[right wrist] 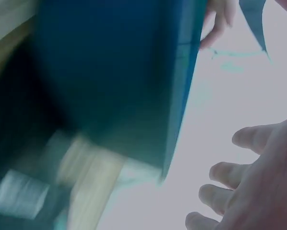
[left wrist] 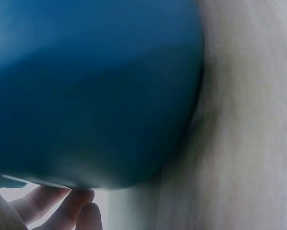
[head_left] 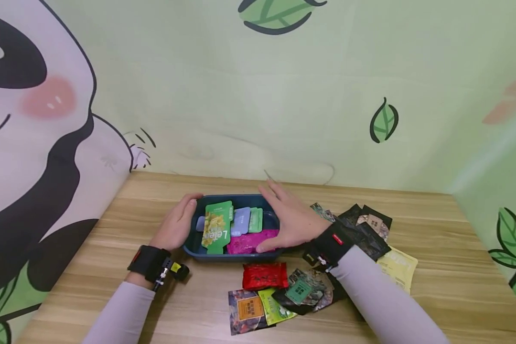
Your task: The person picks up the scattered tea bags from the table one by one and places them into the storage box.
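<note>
A dark blue rectangular bin [head_left: 245,258] with rounded corners sits on the table, also large in the left wrist view [left wrist: 100,110]. My left hand [head_left: 176,223] grips its left end, fingers at the back left corner. Over the right end is my right hand [head_left: 298,220], fingers spread, thumb lying over a bright pink packet [head_left: 242,242]. In the right wrist view its fingers [right wrist: 230,175] look straight and apart from the bin wall. Inside the bin also lie a green packet [head_left: 218,224] with yellow print, a pale blue packet [head_left: 241,221] and a light green packet [head_left: 255,220].
In front of the bin lie a red packet [head_left: 264,276], an orange-labelled packet [head_left: 249,309], a lime green packet [head_left: 275,306] and a black packet with a green label [head_left: 301,290]. Dark packets [head_left: 361,229] and a yellow packet [head_left: 399,267] lie beside the right forearm. A printed wall [head_left: 223,105] stands behind.
</note>
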The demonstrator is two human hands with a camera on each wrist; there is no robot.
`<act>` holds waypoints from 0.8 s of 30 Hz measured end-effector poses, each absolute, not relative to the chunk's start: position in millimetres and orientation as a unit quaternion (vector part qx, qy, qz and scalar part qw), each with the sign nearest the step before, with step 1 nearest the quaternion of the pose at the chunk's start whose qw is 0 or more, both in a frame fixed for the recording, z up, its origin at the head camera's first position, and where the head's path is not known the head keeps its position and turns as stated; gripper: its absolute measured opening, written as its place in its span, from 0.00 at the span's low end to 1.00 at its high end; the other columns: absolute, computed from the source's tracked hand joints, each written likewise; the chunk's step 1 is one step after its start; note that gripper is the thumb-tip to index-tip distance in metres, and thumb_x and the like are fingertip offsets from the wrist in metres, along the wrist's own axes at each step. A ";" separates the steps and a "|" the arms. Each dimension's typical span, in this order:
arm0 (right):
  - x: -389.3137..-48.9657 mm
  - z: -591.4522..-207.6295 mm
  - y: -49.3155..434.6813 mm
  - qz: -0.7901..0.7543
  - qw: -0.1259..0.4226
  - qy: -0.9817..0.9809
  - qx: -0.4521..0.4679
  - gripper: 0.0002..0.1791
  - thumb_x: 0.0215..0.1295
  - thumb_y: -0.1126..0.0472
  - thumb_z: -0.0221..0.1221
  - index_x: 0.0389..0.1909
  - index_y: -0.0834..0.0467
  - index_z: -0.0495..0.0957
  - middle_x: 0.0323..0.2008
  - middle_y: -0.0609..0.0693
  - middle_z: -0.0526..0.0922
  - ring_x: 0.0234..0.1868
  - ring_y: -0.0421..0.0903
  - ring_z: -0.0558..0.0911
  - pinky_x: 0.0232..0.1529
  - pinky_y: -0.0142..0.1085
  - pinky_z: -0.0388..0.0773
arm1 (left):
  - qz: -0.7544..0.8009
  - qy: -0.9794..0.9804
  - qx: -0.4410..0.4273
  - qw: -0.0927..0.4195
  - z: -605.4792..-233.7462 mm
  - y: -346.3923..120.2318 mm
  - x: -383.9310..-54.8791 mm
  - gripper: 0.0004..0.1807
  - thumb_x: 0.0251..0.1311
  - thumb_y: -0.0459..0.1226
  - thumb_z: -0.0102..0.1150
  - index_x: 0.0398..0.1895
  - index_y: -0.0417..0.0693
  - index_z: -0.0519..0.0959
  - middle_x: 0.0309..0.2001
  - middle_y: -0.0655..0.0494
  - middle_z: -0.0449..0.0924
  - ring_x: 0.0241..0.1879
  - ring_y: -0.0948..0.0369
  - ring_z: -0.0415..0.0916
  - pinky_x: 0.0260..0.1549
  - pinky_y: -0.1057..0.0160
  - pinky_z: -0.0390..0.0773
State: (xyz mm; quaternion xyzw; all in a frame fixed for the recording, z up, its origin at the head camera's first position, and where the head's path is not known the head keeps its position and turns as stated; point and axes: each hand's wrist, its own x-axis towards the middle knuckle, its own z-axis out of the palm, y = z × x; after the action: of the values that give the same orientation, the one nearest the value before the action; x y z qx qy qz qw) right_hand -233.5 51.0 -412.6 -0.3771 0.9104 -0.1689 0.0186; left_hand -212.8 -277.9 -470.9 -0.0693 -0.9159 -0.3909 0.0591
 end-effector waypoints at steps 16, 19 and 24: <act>-226.4 -455.7 136.8 -0.152 -0.012 0.917 -0.369 0.70 0.43 0.20 0.59 0.79 0.60 0.50 0.79 0.61 0.47 0.77 0.62 0.47 0.71 0.59 0.49 | -0.390 -0.917 -0.064 0.052 -470.4 -278.8 -212.3 0.34 0.74 0.58 0.25 0.74 0.53 0.64 0.71 0.52 0.66 0.69 0.52 0.63 0.65 0.44 0.61; -227.0 -462.1 137.9 -0.150 -0.014 0.908 -0.391 0.61 0.49 0.25 0.60 0.77 0.61 0.57 0.77 0.61 0.54 0.76 0.64 0.51 0.69 0.63 0.50 | -0.389 -0.918 -0.064 0.051 -470.8 -279.8 -212.7 0.34 0.74 0.58 0.25 0.74 0.54 0.64 0.71 0.52 0.66 0.69 0.51 0.63 0.65 0.43 0.61; -224.9 -467.1 137.0 -0.155 0.017 0.897 -0.414 0.47 0.59 0.38 0.60 0.76 0.57 0.62 0.76 0.56 0.59 0.76 0.61 0.54 0.68 0.63 0.51 | -0.386 -0.919 -0.064 0.050 -470.2 -279.7 -212.6 0.34 0.74 0.58 0.26 0.74 0.53 0.64 0.72 0.51 0.66 0.69 0.51 0.64 0.65 0.43 0.62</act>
State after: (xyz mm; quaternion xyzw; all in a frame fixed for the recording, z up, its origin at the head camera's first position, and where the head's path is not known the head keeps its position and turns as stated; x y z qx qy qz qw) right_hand -224.9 137.0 -467.1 -0.4137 0.8969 -0.1551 0.0174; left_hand -212.6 -279.7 -470.2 -0.0642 -0.9189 -0.3859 0.0505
